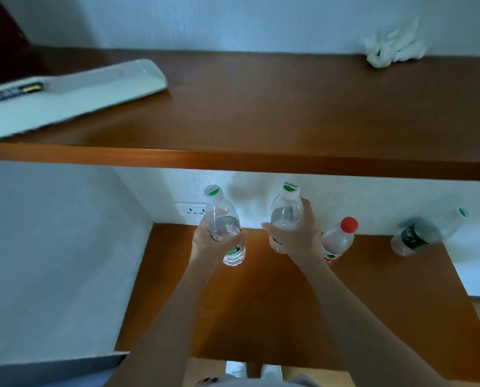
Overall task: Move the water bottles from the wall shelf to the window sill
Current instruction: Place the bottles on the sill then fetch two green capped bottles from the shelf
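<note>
1. Head view - a lower brown wooden shelf (261, 303) runs from a white side wall (51, 247) at its left edge to an open right edge. Its front edge lies nearest the person.
2. An upper brown wooden shelf (261, 107) overhangs the back part of the lower one, and its front edge sits just above the bottle caps, so headroom there is tight.
3. A white wall socket (191, 210) sits on the back wall near the lower shelf's back-left corner.
4. The left hand (208, 241) curls its fingers round the middle of a clear plastic bottle with a white, green-marked cap (223, 219), held upright near the back edge.
5. The right hand (297, 236) wraps round a second clear bottle with the same white cap (286, 210), also upright. Open shelf shows between the two hands.
6. Whether either bottle's base touches the shelf cannot be told.
7. A clear bottle with a red cap (339, 238) stands just beside the right hand, on its right.
8. A blurred clear bottle with a dark green label (417, 236) lies tilted near the back-right corner - well apart from both hands.
9. On the upper shelf, a long white tray (79, 90) lies at the left end and a crumpled white tissue (392, 48) at the back edge on the right.
</note>
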Demonstrator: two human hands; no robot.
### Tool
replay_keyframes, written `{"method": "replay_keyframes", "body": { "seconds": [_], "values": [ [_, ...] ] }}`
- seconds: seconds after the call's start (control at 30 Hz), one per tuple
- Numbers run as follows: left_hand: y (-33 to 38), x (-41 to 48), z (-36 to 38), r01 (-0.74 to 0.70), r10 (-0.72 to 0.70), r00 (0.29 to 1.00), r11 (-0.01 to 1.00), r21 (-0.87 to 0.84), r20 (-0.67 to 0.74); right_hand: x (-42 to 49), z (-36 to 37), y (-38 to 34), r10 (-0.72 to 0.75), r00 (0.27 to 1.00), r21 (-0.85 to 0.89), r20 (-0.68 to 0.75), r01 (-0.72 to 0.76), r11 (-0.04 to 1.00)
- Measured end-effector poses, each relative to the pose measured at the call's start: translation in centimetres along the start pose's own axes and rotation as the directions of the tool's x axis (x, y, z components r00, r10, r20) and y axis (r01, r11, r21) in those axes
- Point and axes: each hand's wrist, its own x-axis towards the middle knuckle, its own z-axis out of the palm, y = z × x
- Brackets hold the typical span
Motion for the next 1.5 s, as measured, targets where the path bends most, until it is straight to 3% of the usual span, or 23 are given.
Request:
{"method": "replay_keyframes", "body": {
  "seconds": [0.23,0.4,0.57,0.83,0.97,1.1,1.3,1.5],
  "values": [
    [5.0,-1.5,-0.7,-0.096,0.087,0.991,0.992,-0.083,-0.106,-1.0,-3.0,-3.5,-0.063,0.991,-0.002,-0.115,0.063,0.998],
    [5.5,-2.5,-2.2,-0.132,0.116,0.977,0.988,-0.083,-0.178,-1.4,-2.9,-4.9,-0.046,0.996,0.062,-0.080,0.051,0.997],
    [4.1,-3.6,-4.7,-0.185,0.162,0.963,0.978,-0.092,-0.214,-2.4,-1.3,-6.0,-0.050,0.997,0.158,0.055,0.041,0.987],
    [2.9,-9.1,-8.3,-0.237,0.173,0.877,0.967,-0.091,-0.449,-4.8,3.2,-8.7,-0.174,0.920,0.308,0.352,0.062,0.949],
    [1.8,-14.5,-10.3,-0.212,0.147,0.789,0.976,-0.040,-0.597,-8.1,5.0,-10.8,-0.312,0.803,0.431,0.508,0.077,0.899],
    [0.1,-21.3,-11.5,-0.158,0.076,0.648,0.987,-0.036,-0.758,-13.0,6.5,-12.6,-0.452,0.625,0.528,0.636,0.074,0.846],
    [-2.9,-33.2,-12.1,-0.100,-0.066,0.333,0.989,-0.105,-0.940,-23.2,8.5,-14.2,-0.589,0.276,0.587,0.760,0.098,0.804],
    [-5.0,-46.0,-10.9,-0.058,-0.158,-0.011,0.986,-0.157,-0.987,-35.1,8.3,-15.4,-0.629,-0.047,0.629,0.776,0.139,0.765]
  ]
}}
